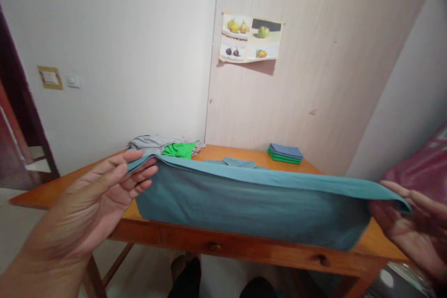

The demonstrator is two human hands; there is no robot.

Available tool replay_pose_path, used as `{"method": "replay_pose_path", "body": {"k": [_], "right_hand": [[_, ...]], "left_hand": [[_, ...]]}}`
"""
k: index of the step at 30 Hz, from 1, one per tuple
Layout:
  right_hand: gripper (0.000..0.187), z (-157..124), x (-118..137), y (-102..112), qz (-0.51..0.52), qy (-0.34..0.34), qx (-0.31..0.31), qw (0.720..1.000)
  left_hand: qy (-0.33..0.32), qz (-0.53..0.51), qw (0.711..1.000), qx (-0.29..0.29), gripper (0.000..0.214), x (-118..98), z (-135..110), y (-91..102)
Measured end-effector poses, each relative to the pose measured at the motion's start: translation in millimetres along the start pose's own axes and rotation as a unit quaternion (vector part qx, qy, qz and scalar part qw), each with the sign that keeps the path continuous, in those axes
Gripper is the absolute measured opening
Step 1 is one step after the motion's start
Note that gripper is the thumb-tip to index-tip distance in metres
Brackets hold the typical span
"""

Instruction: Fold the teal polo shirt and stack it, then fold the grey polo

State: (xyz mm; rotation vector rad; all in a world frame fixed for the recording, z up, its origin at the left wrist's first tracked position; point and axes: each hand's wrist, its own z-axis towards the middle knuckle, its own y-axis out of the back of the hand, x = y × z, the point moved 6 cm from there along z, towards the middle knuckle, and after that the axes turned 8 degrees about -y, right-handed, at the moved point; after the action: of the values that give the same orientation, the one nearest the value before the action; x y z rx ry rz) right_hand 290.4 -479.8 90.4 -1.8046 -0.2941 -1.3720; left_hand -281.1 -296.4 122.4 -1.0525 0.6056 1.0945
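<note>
On the table (pixel 42 194), teal shirt (pixel 251 209), long axis wallward, collar (pixel 240 163) farthest.

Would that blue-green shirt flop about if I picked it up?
Very likely floppy: the blue-green shirt droops beneath the edge that the left hand and right hand hold. Probably light too, since it looks thin.

A wooden desk (pixel 265 249) stands before pale walls (pixel 139 46).

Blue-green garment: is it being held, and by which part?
Blue-green garment: held by its raised edge, left grip at one end, right grip at the other.
</note>
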Motion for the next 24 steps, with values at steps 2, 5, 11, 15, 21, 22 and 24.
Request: {"method": "replay_pose_path", "body": {"k": [2,5,11,15,21,22,24], "right_hand": [[0.024,21,-3,-20,0.007,0.000,0.014,1.000],[0.031,46,-9,-42,0.019,-0.022,0.036,0.999],[0.029,89,-9,-68,0.054,-0.040,0.079,0.995],[0.027,118,-8,-83,0.065,-0.049,0.080,0.993],[0.027,159,-17,-104,0.062,-0.063,0.094,0.992],[0.025,167,-21,-106,0.057,-0.067,0.092,0.992],[0.022,184,-31,-111,0.042,-0.076,0.084,0.993]], "left_hand": [[0.011,-0.009,1.000,0.013,0.040,7,15,-12.9],[0.013,-0.032,0.999,0.037,0.035,16,38,-31.4],[0.006,-0.047,0.998,0.051,0.028,31,84,-65.5],[-0.004,-0.054,0.997,0.058,0.029,47,113,-82.1],[0.016,-0.046,0.998,0.033,0.031,85,157,-94.2],[0.022,-0.040,0.999,0.027,0.031,92,165,-96.0],[0.044,-0.023,0.999,0.010,0.030,112,178,-98.8]]}}
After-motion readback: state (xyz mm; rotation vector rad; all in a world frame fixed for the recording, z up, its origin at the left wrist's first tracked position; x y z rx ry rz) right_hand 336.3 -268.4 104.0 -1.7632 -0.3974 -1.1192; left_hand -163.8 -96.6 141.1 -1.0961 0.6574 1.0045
